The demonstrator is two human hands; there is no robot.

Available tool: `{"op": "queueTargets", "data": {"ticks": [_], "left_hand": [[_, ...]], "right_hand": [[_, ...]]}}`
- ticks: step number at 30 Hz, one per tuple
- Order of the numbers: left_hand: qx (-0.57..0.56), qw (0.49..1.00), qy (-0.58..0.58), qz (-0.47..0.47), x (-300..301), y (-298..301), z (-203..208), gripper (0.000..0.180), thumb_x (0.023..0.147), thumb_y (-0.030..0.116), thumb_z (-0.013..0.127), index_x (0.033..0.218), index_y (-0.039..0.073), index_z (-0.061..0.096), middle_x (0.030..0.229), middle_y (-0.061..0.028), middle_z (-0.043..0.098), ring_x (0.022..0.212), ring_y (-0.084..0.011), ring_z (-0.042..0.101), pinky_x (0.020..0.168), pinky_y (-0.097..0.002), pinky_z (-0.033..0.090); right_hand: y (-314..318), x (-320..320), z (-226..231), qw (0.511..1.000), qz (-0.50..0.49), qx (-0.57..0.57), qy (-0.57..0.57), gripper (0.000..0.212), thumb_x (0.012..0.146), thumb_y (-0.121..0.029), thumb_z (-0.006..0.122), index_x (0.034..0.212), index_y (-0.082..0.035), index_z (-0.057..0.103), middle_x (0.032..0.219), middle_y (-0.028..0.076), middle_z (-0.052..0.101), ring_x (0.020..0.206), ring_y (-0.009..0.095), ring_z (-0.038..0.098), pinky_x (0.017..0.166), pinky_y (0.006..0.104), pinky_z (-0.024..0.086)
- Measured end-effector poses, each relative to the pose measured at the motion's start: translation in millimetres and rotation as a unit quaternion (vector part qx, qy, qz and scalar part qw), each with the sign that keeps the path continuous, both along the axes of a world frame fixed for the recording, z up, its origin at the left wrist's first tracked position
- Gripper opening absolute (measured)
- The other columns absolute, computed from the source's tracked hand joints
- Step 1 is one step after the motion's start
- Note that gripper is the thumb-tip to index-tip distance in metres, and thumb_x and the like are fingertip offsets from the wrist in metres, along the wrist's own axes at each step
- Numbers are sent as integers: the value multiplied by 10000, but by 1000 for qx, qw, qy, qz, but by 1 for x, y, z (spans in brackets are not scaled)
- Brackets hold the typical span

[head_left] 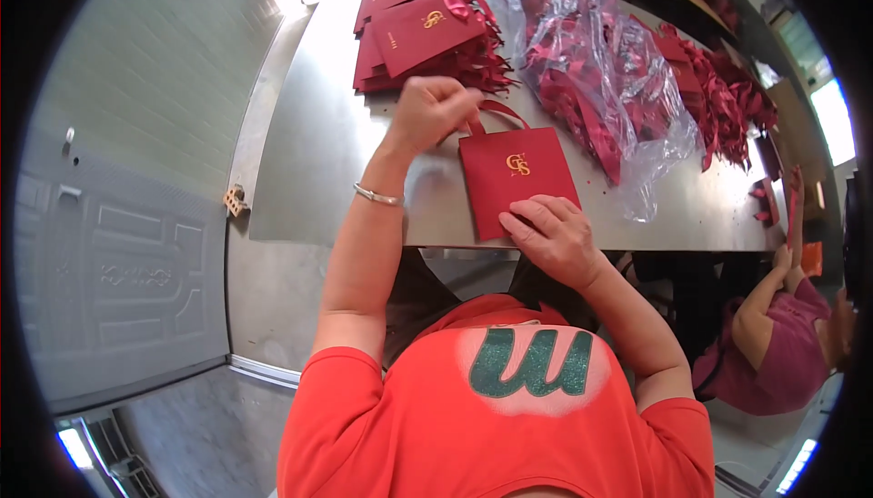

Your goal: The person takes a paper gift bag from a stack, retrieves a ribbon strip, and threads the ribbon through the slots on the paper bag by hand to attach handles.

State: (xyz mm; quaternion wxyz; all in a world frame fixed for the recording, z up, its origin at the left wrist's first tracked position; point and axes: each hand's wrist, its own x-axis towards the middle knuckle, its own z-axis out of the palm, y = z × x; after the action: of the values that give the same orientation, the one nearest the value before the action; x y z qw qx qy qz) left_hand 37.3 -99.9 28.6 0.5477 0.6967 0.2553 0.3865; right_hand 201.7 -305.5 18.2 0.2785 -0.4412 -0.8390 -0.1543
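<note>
A flat dark red paper gift bag (516, 178) with a gold emblem lies on the metal table (309, 161) in front of me. My left hand (427, 114) is closed around the bag's red ribbon handle (500, 111) at its top left corner. A metal bangle sits on that wrist. My right hand (553, 236) lies flat on the bag's lower right corner, pressing it onto the table near the front edge.
A stack of finished red bags with bows (423, 30) lies at the far side. A clear plastic sack of red ribbons (600, 70) and loose red ribbons (727, 98) fill the right. Another person in pink (782, 325) sits at lower right.
</note>
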Motion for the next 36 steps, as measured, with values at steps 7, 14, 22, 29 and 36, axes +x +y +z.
{"op": "queueTargets", "data": {"ticks": [7, 14, 22, 29, 36], "left_hand": [[400, 892, 208, -18, 28, -34, -17, 176, 719, 134, 735, 872, 55, 700, 840, -100, 691, 862, -275, 650, 775, -366, 510], [437, 875, 205, -37, 34, -40, -14, 126, 697, 86, 731, 812, 53, 691, 836, -66, 697, 911, -256, 636, 838, -380, 482], [469, 861, 196, -27, 36, -38, -9, 113, 688, 77, 732, 792, 62, 692, 793, -53, 690, 868, -231, 637, 808, -369, 479], [451, 874, 181, -29, 33, -34, -11, 134, 655, 81, 752, 770, 63, 684, 785, -49, 689, 833, -231, 641, 799, -360, 478], [441, 883, 159, -10, 32, -36, -12, 92, 656, 100, 724, 720, 66, 667, 733, -54, 669, 832, -232, 633, 802, -362, 472]], "right_hand": [[-9, -6, -4, 992, 3, -69, 102, 292, 737, -168, 743, 1003, -79, 662, 1046, 63, 636, 924, 255, 619, 798, 359, 507], [-57, 81, 22, 910, -268, 77, 307, 111, 791, -8, 702, 896, 0, 668, 867, 104, 683, 765, 224, 654, 668, 294, 522], [-8, 150, -9, 858, -348, -26, 378, 118, 846, -43, 651, 933, 31, 680, 861, 79, 675, 708, 121, 605, 634, 265, 485], [12, 143, -23, 853, -273, -137, 423, 132, 760, -55, 744, 883, -23, 710, 810, 18, 665, 731, 77, 597, 630, 255, 481], [-1, 122, 0, 827, -294, -129, 461, 82, 816, -101, 724, 847, -27, 706, 795, 13, 658, 744, 95, 616, 667, 263, 491]]}}
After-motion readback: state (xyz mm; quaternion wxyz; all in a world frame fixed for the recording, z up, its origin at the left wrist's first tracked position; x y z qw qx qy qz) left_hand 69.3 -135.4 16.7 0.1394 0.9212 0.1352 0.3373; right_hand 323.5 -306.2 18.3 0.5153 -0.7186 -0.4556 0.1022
